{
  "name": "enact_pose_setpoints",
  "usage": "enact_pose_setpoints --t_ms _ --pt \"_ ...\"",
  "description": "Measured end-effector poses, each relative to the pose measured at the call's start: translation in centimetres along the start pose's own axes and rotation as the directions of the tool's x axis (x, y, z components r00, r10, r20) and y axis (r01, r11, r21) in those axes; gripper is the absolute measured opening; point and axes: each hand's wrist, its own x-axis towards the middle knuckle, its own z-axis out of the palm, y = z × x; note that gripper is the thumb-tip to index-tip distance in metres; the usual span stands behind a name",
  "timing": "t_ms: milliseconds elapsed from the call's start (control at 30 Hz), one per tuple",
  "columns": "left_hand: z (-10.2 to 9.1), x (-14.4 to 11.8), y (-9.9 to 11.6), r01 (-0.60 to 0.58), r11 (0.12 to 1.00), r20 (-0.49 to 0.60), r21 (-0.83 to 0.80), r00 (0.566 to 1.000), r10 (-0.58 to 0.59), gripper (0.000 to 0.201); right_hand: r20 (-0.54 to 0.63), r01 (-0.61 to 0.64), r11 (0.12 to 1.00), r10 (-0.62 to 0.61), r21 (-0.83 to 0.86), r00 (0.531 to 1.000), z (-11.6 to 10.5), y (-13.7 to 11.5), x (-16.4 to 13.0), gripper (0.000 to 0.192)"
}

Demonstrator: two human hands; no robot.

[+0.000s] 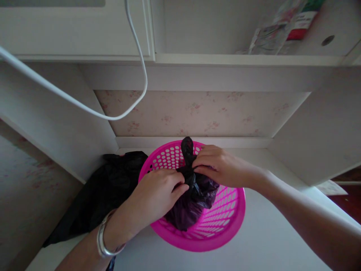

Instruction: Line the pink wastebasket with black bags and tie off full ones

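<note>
A black plastic bag point(187, 212) sits inside a pink perforated basket point(237, 226), its top gathered into a knot with a loop standing up. My left hand point(160, 188) pinches the gathered plastic from the left, thumb and fingers pressed together near the knot. From the right, my right hand point(217, 165) grips the same bag just beside the knot, its fingers curled over the plastic. The fingertips of both hands are partly hidden in the folds. A silver bangle point(103, 235) circles my left wrist.
Another black bag point(107, 192) lies left of the basket on the white surface point(270, 233). A white cable point(113, 117) hangs in a loop at upper left. Above runs a white shelf point(242, 60) holding plastic packages point(282, 34). White panels stand at both sides.
</note>
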Motion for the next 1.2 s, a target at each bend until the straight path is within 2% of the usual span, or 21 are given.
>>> enact_pose_setpoints --t_ms 100,167,267,300,367,433,467,533,600,667,767,867,933,1000,1100,1167,1200 --pt "0.1 -0.2 -0.1 -0.096 0.995 0.017 -0.011 0.995 0.097 0.022 -0.017 -0.128 0.99 0.127 -0.061 0.992 0.0 1.0 0.2 0.019" --pt "-0.1 -0.6 -0.3 -0.162 0.985 0.03 -0.062 0.986 0.164 0.02 -0.09 -0.274 0.959 0.267 -0.078 0.96 0.0 2.5 0.2 0.02" --pt "-1.0 -1.6 -0.8 -0.222 0.961 0.018 -0.166 0.974 0.228 0.019 -0.267 -0.521 0.853 0.496 -0.029 0.826 -0.2 5.1 0.1 0.019" --pt "-1.4 -1.9 -1.0 -0.224 0.955 0.015 -0.192 0.973 0.232 0.019 -0.309 -0.571 0.821 0.542 -0.005 0.781 -0.3 5.8 0.0 0.02" --pt "-2.1 -2.4 -1.6 -0.191 0.955 0.015 -0.226 0.98 0.199 0.019 -0.354 -0.623 0.782 0.59 0.025 0.725 -0.4 6.4 -0.3 0.023" --pt "-2.4 -2.8 -2.0 -0.122 0.953 0.023 -0.276 0.991 0.133 0.016 -0.383 -0.601 0.798 0.568 0.039 0.729 -0.5 6.0 -0.6 0.028" --pt "-2.5 -2.9 -2.1 -0.082 0.945 0.019 -0.318 0.996 0.093 0.012 -0.386 -0.551 0.834 0.521 0.04 0.761 -0.5 5.3 -0.8 0.032" --pt "-2.2 -2.8 -2.0 -0.015 0.904 0.002 -0.428 1.0 0.018 0.008 -0.342 -0.381 0.924 0.365 0.023 0.866 -0.4 3.7 -1.0 0.045" --pt "-1.5 -2.5 -1.4 0.029 0.86 -0.01 -0.51 0.999 -0.039 0.025 -0.229 -0.203 0.979 0.191 -0.032 0.955 -0.3 1.9 -0.9 0.053" --pt "-0.8 -2.0 -0.5 0.075 0.851 0.005 -0.519 0.996 -0.085 0.045 -0.122 -0.114 0.984 0.098 -0.139 0.988 0.0 0.6 -0.7 0.048" --pt "-0.1 -1.6 0.7 0.092 0.885 -0.02 -0.457 0.993 -0.114 0.046 -0.021 -0.055 0.96 0.052 -0.275 0.998 0.3 -0.4 -0.4 0.026" --pt "-0.5 -2.2 0.8 0.005 0.893 -0.096 -0.451 0.994 -0.054 0.035 0.009 -0.097 0.942 0.106 -0.322 0.994 0.0 -0.2 -0.4 0.02" --pt "-1.0 -3.1 0.2 -0.022 0.885 -0.111 -0.465 0.993 -0.034 0.028 -0.065 -0.216 0.908 0.206 -0.359 0.976 -0.5 0.7 -0.7 0.021" --pt "-1.3 -4.2 -0.8 -0.001 0.864 -0.116 -0.503 0.991 -0.066 0.024 -0.174 -0.374 0.858 0.333 -0.352 0.927 -1.0 2.1 -1.2 0.022" --pt "-0.9 -5.9 -2.7 0.031 0.781 -0.142 -0.624 0.978 -0.153 0.022 -0.312 -0.567 0.778 0.486 -0.271 0.816 -1.2 4.3 -2.2 0.023" --pt "-0.3 -6.8 -3.8 -0.009 0.688 -0.194 -0.726 0.962 -0.191 0.026 -0.371 -0.632 0.743 0.536 -0.219 0.758 -1.1 5.1 -2.8 0.024" --pt "0.0 -7.2 -4.2 -0.066 0.631 -0.248 -0.773 0.947 -0.204 0.032 -0.397 -0.636 0.75 0.537 -0.179 0.744 -1.0 5.0 -3.1 0.024"
